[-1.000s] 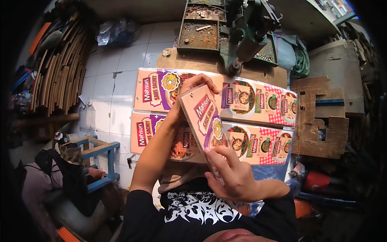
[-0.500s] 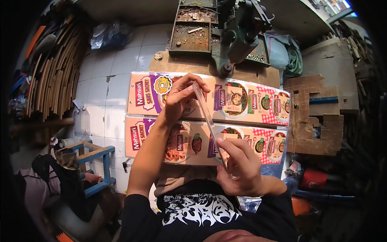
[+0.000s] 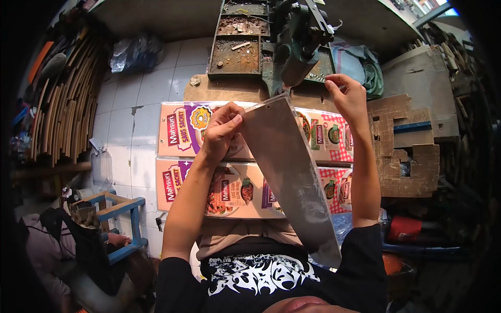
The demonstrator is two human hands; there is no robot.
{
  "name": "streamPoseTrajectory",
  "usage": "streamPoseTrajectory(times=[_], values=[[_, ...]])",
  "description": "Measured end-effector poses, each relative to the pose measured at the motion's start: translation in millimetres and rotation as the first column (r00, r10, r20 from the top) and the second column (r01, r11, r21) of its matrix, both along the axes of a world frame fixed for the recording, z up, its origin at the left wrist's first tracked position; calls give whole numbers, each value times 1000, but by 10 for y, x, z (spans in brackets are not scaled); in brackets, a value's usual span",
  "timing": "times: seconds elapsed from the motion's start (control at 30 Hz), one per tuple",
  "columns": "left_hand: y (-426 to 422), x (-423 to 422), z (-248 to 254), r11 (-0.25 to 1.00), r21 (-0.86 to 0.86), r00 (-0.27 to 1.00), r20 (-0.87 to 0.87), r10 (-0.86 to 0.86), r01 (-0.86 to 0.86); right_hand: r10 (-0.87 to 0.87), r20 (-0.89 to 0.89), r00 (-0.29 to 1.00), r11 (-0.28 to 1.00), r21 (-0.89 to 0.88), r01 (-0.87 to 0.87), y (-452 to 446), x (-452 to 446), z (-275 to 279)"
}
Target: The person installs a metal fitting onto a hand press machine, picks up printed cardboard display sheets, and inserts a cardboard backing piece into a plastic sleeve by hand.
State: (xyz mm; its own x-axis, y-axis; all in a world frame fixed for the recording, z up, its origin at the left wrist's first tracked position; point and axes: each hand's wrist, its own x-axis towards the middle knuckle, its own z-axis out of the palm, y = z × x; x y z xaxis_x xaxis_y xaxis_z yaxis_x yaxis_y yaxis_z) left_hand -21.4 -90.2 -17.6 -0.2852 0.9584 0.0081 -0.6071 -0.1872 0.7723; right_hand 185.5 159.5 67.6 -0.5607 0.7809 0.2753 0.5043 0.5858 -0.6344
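A long panel (image 3: 292, 172) with its plain grey back facing up slants from the press down to my shirt. A small hole shows near its upper end. My left hand (image 3: 224, 128) pinches the panel's upper left edge. Off to the right of that end, my right hand (image 3: 347, 94) is raised near the tray of the press (image 3: 300, 57), thumb and forefinger brought together; anything between them is too small to make out. Beneath lie two rows of printed Mahsuri panels, the upper row (image 3: 180, 148) and the lower row (image 3: 255, 206), partly hidden by the grey panel and my forearms.
Metal trays (image 3: 237, 60) with small parts flank the press. Cut brown boards (image 3: 404, 177) lie at the right. At the left are stacked strips (image 3: 68, 109), a blue stool frame (image 3: 136, 224) and part of another person (image 3: 117, 240).
The held panel has turned from its printed face, through edge-on, to its grey back. My right hand has let go of its lower part and moved up and right beside the press.
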Motion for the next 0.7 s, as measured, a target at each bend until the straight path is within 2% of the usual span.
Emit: streamPoseTrajectory(times=[0.07, 0.13, 0.2, 0.3, 0.37, 0.5, 0.63, 0.7], values=[[-10, 27, 36, 999, -13, 999, -22, 39, -39, -29, 152, 988, 999, 18, 26, 267, -77, -92], [-43, 6, 115, 996, -64, 998, 41, -52, 55, -9, 172, 985, 1000, 29, 4, 390, -186, -179], [-8, 22, 17, 1000, 0, 1000, 13, -3, 3, 11, 193, 981, 999, 35, -18, 441, -269, -197], [3, -15, -77, 999, 41, 1000, -26, 15, -14, 2, 380, 925, 994, 102, -44, 421, -424, -146], [1, -4, -58, 995, 96, 994, 105, -24, 14, -34, 439, 898, 990, 135, -29, 394, -503, -135], [32, -17, -70, 973, 218, 980, 168, -108, 70, -111, 546, 830, 969, 245, -32, 387, -590, -178], [31, -55, -135, 967, 235, 968, 201, -150, 101, -149, 545, 825, 925, 371, -78, 378, -600, -263], [35, -49, -150, 970, 224, 965, 217, -146, 96, -49, 359, 932, 926, 366, -93, 282, -567, -252]])
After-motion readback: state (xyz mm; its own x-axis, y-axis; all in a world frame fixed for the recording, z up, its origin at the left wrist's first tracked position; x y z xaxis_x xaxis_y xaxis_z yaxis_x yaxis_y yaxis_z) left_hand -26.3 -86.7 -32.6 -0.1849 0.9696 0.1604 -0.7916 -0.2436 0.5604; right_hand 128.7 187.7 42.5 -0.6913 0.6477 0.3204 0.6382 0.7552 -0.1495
